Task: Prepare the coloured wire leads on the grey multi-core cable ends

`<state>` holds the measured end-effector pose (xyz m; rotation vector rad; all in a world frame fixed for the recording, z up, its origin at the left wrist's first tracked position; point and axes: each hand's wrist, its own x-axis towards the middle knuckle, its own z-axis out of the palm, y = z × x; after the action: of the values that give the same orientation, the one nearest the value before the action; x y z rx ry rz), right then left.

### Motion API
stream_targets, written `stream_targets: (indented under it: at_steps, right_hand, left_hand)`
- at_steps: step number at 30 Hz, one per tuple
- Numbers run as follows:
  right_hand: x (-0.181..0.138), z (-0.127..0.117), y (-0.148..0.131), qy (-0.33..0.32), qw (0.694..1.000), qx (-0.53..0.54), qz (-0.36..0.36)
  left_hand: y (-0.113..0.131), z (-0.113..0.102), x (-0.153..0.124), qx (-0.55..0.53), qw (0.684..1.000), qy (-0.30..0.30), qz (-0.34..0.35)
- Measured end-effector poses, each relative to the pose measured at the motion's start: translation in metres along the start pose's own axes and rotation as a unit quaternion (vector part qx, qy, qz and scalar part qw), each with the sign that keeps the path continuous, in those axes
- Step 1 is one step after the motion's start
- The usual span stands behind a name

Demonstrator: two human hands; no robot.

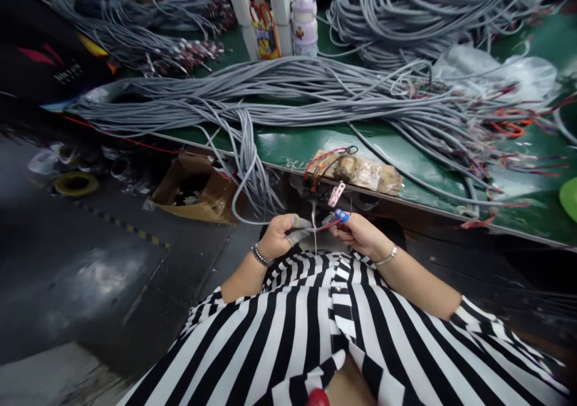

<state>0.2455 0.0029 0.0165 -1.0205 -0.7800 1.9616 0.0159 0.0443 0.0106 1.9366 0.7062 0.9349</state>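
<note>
Striped shirt (288,316) filling foreground; left hand (283,234) gripping one grey cable (252,221), right hand (360,233) pinching red wires (332,224) between hands; one bottle (305,24), one packet (267,40) standing beyond, packet's lettering looking unclear.

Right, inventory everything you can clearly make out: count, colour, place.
Held cable: one, grey, left hand
Wires: uncounted, red visible, right hand
Cable bundles: several, grey, on table
Table: one, green, ahead
Bottle: one, pale purple, table's rear
Printed item: one, yellow-blue, beside bottle
Plastic: uncounted, translucent, table's right
Taped block: one, brown, table's near edge
Carton: one, brown, below table, left
Ring: one, yellow, floor left
Shirt: one, black-white, bottom
Left hand: one, grey coverings, centre
Right hand: one, blue covering, centre
</note>
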Motion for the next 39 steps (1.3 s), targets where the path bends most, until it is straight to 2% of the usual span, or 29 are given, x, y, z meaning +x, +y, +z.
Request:
stream_targets:
  at_steps: [4, 8, 11, 16, 19, 23, 25, 28, 31, 35, 39]
  right_hand:
    - [0.005, -0.003, 0.001, -0.067, 0.995, -0.049, 0.055]
    - [0.011, -0.002, 0.002, -0.093, 0.990, -0.070, 0.083]
    - [0.014, 0.003, 0.004, -0.062, 0.993, -0.085, 0.051]
    - [0.021, 0.011, 0.011, 0.062, 0.993, -0.096, -0.040]
    - [0.025, 0.008, 0.017, 0.133, 0.981, -0.113, -0.084]
    - [0.024, -0.008, 0.018, 0.193, 0.975, -0.081, -0.076]
    - [0.023, -0.015, 0.014, 0.189, 0.979, -0.032, -0.067]
    - [0.023, -0.021, 0.000, 0.130, 0.988, 0.034, -0.080]
    - [0.028, -0.018, -0.016, 0.088, 0.991, 0.052, -0.086]
    - [0.034, -0.010, -0.028, 0.113, 0.989, 0.030, -0.096]
    - [0.037, -0.006, -0.029, 0.130, 0.986, 0.031, -0.100]
  left_hand:
    - [0.001, -0.001, -0.009, 0.013, 0.999, -0.046, -0.001]
    - [0.003, -0.004, -0.011, 0.014, 0.996, -0.092, -0.007]
    - [0.005, -0.005, -0.010, -0.002, 0.992, -0.122, -0.020]
    - [0.005, -0.001, -0.005, -0.035, 0.987, -0.159, 0.002]
    - [0.003, -0.001, -0.004, -0.033, 0.989, -0.145, -0.002]
    - [-0.001, -0.006, -0.001, -0.025, 0.998, -0.059, 0.006]
    - [-0.001, -0.010, 0.003, -0.024, 0.999, -0.013, 0.016]
    - [0.002, -0.016, 0.018, -0.017, 0.999, 0.026, 0.027]
    - [0.004, -0.016, 0.039, -0.012, 0.999, 0.022, 0.033]
    - [0.002, -0.010, 0.061, -0.008, 0.999, -0.020, 0.048]
    - [-0.004, -0.005, 0.069, -0.020, 0.998, -0.044, 0.046]
